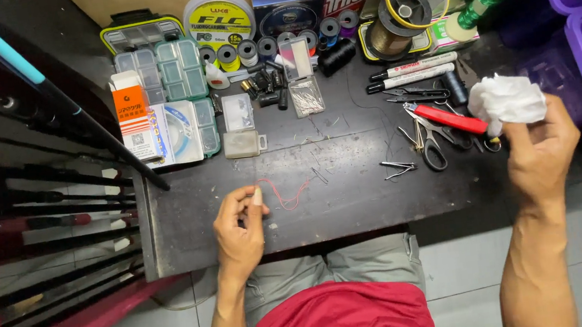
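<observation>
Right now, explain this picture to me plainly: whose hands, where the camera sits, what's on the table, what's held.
One picture, from a camera worn on a person's head, looking down at their own bare hands and lap. The left hand pinches one end of a thin red thread lying on the dark table. The right hand holds a crumpled white tissue above the table's right edge. Further back lie scissors, red-handled pliers, marker pens, thread spools and clear compartment boxes. Dark rods lie at left.

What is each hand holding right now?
Left hand: closed, pinching one end of a red thread on the dark table.
Right hand: closed on a crumpled white tissue.
</observation>
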